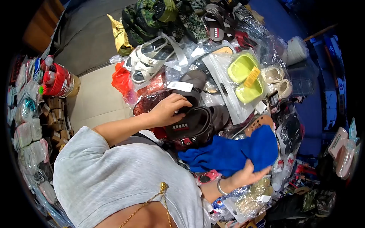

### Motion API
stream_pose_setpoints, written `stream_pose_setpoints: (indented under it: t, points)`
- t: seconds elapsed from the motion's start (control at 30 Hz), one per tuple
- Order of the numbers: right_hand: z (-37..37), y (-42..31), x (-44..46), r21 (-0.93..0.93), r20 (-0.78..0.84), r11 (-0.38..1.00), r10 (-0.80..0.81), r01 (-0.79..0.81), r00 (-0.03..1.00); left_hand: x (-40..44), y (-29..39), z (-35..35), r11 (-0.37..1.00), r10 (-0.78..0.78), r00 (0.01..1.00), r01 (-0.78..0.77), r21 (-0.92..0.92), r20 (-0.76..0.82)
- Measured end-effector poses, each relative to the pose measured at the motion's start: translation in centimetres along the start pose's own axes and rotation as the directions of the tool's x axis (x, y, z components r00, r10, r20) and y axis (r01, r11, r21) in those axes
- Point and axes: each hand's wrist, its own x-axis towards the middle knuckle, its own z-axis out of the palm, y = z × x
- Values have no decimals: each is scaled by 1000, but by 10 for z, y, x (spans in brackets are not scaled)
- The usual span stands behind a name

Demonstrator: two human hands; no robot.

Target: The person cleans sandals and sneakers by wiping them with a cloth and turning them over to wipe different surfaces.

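Observation:
My left hand (pixel 171 109) rests on a dark brown sandal (pixel 189 124), its fingers curled over the strap; a white tag (pixel 180 86) lies just above the fingers. Another dark sandal (pixel 195 80) sits directly behind it. My right hand (pixel 245 178), with a bracelet at the wrist, has its thumb against a bright blue cloth (pixel 232 152) and its fingers at the lower edge, slightly blurred. The cloth spreads over the near side of the pile, partly covering a tan insole (pixel 259 124).
White strappy sandals (pixel 148 57), bagged lime-green slippers (pixel 243 78) and beige shoes (pixel 276 79) are heaped around. Camouflage bags (pixel 152 17) stand at the back. A red basket (pixel 57 80) and bagged goods (pixel 30 140) line the left side.

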Motion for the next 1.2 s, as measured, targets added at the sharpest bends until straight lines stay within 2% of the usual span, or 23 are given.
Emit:
stream_pose_setpoints:
  t: [0.07, 0.1, 0.13, 0.23, 0.27, 0.33, 0.4, 0.43, 0.47, 0.5, 0.53, 0.6, 0.63, 0.67, 0.73, 0.8, 0.83, 0.9, 0.93, 1.0, 1.07, 1.13, 1.2]
  points:
    - [10, 16, -2, -204, 463, 968, -38, 148, 886, 1, 6, 12, 998, -17, 993, 23, -55, 115]
    - [20, 41, -8, -291, 621, 775, -293, 561, 727, 1, 4, 18, 990, -82, 985, 98, -103, 152]
    - [33, 66, -9, -249, 803, 672, -259, 698, 536, 1, -1, 24, 989, -66, 985, 86, -119, 159]
    - [52, 133, -18, -287, 823, 664, -197, 690, 532, -4, -15, 32, 956, -251, 954, 271, -111, 166]
    - [50, 136, -11, -296, 808, 666, -209, 685, 552, -3, -13, 34, 955, -248, 955, 270, -124, 164]
    - [53, 116, 2, -433, 781, 486, -219, 759, 585, -5, -10, 32, 958, -280, 950, 268, 98, 141]
    - [50, 105, 17, -559, 712, 495, -124, 665, 691, 9, -21, 30, 946, -320, 927, 301, 122, 198]
    - [46, 97, 20, -533, 687, 544, -168, 648, 706, 22, -23, 31, 934, -356, 901, 351, 63, 249]
    - [44, 89, 18, -460, 666, 565, -290, 685, 687, 30, -23, 33, 913, -390, 869, 408, 5, 305]
    - [43, 81, 10, -391, 680, 598, -324, 700, 657, 31, -31, 48, 946, -271, 959, 282, -160, 86]
    - [42, 75, 0, -320, 687, 628, -362, 710, 630, 32, -28, 47, 946, -269, 960, 279, -163, 83]
    - [43, 82, -26, -157, 808, 613, -372, 774, 458, 37, -25, 41, 886, -434, 846, 464, -24, 310]
    - [44, 96, -36, -169, 827, 635, -324, 754, 459, 33, -29, 44, 900, -401, 873, 432, -59, 277]
    - [44, 112, -41, -184, 846, 655, -274, 733, 458, 27, -26, 46, 944, -196, 978, 208, -257, 72]
    - [39, 131, -31, -289, 746, 662, -297, 692, 596, 22, -15, 38, 960, -181, 974, 205, -190, 138]
    - [32, 109, -13, -424, 755, 617, -163, 663, 635, 22, 4, 16, 957, -185, 949, 233, -174, 255]
    - [25, 100, -5, -437, 710, 657, -166, 614, 684, 23, 11, 8, 979, -92, 971, 129, -157, 221]
    - [18, 76, 2, -375, 609, 777, -205, 506, 766, 27, 26, -12, 998, 67, 989, -64, -27, 135]
    - [17, 58, 0, -299, 549, 847, -223, 439, 805, 26, 25, -15, 998, 59, 989, -56, -25, 133]
    - [21, 47, -17, -247, 496, 853, -297, 460, 816, 22, 20, -22, 996, 5, 940, -36, 85, 342]
    - [25, 54, -41, -254, 643, 673, -419, 695, 641, 16, 4, -15, 995, 1, 942, -33, 91, 337]
    - [55, 65, -57, -35, 891, 622, -335, 782, 306, 8, -33, 0, 991, -85, 932, 114, -62, 353]
    - [66, 127, -68, -96, 903, 605, -281, 790, 326, -5, -40, -8, 990, -124, 951, 98, 106, 284]
